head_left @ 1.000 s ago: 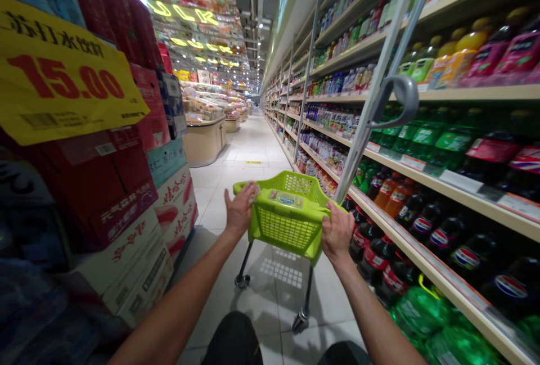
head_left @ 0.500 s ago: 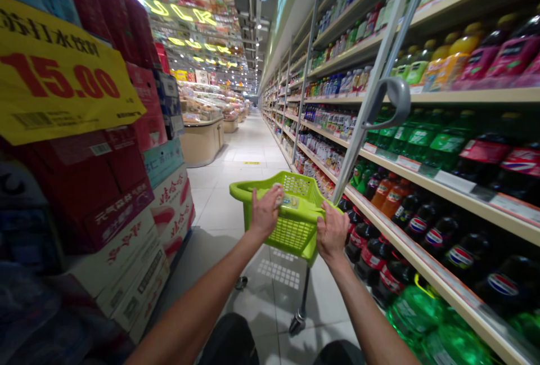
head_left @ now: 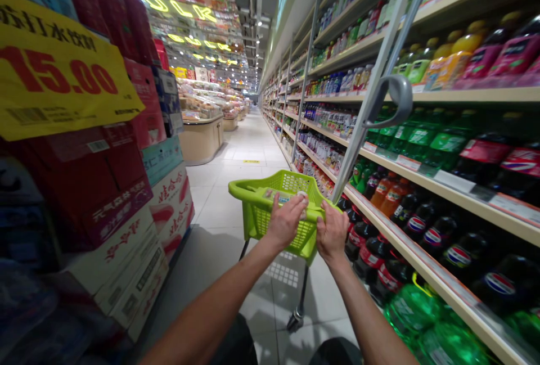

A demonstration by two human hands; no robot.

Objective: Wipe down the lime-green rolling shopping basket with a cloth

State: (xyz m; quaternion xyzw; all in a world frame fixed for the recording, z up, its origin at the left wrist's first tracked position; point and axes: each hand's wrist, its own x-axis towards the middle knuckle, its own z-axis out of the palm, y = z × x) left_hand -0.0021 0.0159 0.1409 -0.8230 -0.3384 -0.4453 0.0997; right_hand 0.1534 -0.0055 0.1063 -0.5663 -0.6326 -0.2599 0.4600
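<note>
In front of me stands a bright green plastic shopping cart (head_left: 240, 190) with a perforated basket. My right hand (head_left: 333, 231) is closed around the right end of its handle bar. Lying over the middle of the same bar is my left hand (head_left: 289, 219), fingers bent around a small whitish wad (head_left: 302, 196) that looks like crumpled tissue. The fingers hide most of the wad. A printed label (head_left: 276, 195) shows on the bar, to the left of that hand.
Shelves of soda bottles (head_left: 458, 255) line the right side, close to the cart. A grey ring-shaped handle (head_left: 394, 103) juts out from a shelf post. Stacked drink cartons (head_left: 126, 247) and a yellow price sign (head_left: 67, 72) stand at left. A tiled aisle (head_left: 248, 154) runs ahead past curved display counters (head_left: 202, 140).
My left hand has slid rightward along the cart's bar with the whitish wad, closer to my right hand. The right hand keeps its place. The label's left part is now uncovered.
</note>
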